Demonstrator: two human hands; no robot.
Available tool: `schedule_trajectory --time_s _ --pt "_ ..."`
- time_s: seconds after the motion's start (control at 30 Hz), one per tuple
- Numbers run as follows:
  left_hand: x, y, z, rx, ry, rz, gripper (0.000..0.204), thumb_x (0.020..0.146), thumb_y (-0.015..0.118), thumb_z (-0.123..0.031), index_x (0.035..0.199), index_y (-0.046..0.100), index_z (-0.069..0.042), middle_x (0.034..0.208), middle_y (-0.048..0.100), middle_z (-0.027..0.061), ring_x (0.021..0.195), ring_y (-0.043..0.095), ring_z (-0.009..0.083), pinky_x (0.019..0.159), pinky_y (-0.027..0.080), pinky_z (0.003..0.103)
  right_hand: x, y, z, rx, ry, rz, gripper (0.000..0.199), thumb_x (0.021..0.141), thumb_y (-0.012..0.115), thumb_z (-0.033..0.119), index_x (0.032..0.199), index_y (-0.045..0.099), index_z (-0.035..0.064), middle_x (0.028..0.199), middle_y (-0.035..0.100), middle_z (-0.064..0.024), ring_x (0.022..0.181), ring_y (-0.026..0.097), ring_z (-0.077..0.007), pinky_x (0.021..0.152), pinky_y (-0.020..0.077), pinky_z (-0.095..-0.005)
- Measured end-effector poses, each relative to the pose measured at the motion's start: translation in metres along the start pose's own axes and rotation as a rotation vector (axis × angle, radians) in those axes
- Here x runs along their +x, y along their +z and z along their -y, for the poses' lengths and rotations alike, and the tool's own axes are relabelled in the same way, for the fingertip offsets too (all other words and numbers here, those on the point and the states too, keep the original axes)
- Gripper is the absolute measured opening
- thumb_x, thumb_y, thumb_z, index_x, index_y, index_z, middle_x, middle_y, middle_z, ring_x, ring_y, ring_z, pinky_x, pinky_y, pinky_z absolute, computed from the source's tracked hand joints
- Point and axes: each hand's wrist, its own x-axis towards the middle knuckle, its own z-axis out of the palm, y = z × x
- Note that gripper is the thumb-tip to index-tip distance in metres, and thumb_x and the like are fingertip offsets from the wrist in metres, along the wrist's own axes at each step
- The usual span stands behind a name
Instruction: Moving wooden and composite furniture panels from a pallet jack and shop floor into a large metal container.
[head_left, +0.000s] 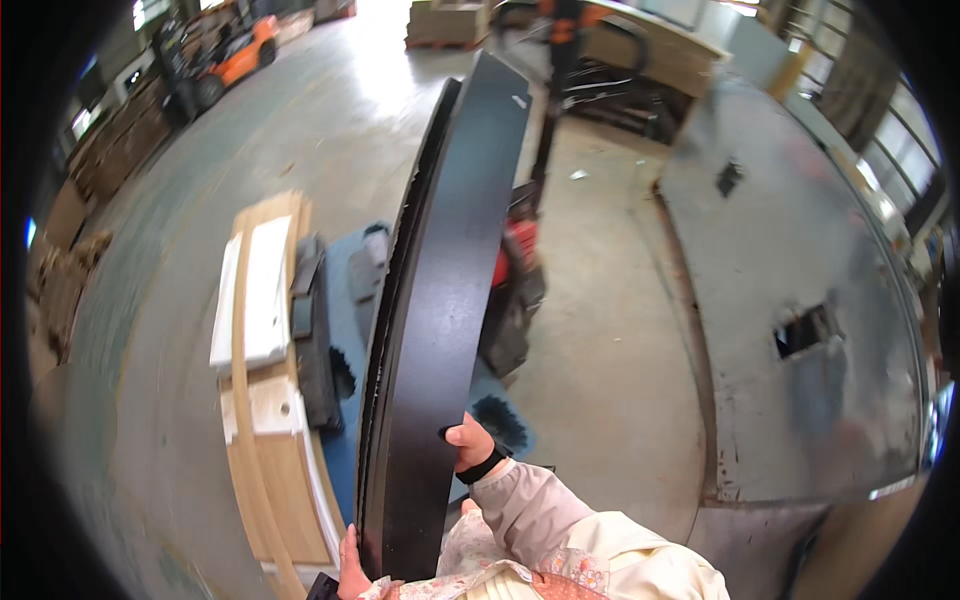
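Note:
Long black boards (440, 300), several stacked together, stretch up and away in front of me, tilted slightly to the right. My right hand (470, 445) is closed on their right edge, with the thumb over the top face and the other fingers mostly hidden. Low at the near left corner, my left hand (352, 568) presses against the side of the boards, its fingers partly hidden. Dark bands circle both wrists. The lower layers show a rough dark edge along the left side.
Wooden boards (265, 480) and white panels (265, 290) lie stacked to the left, beside a blue surface (350, 260). Behind the boards stands red and black equipment (515, 260). A large grey metal sheet (780, 400) with cut-outs fills the right. An orange forklift (235, 70) is far left.

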Motion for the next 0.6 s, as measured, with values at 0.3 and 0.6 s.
schedule_trajectory --time_s 0.3,0.6 --pt "0.114 0.127 -0.253 0.052 0.609 0.482 0.121 0.048 0.082 -0.036 0.137 0.01 0.004 0.131 0.029 0.0254 0.124 0.029 0.0363 0.104 0.023 0.039 -0.19 0.097 0.26 -0.452 -0.683 -0.071 0.08 0.061 0.073 0.016 0.13 0.03 0.0096 0.117 0.046 -0.0091 0.105 0.049 -0.022 0.083 0.0448 -0.0354" --pt "0.093 0.425 -0.67 -0.94 0.513 1.597 0.078 0.07 0.069 -0.025 0.133 0.029 -0.002 0.127 0.042 0.011 0.118 0.041 0.0217 0.096 0.034 0.034 -0.468 0.16 0.451 -1.035 -1.067 -0.567 0.102 0.054 0.077 0.006 0.138 0.018 0.003 0.128 0.037 -0.0077 0.119 0.035 -0.0203 0.098 0.0302 -0.0339"
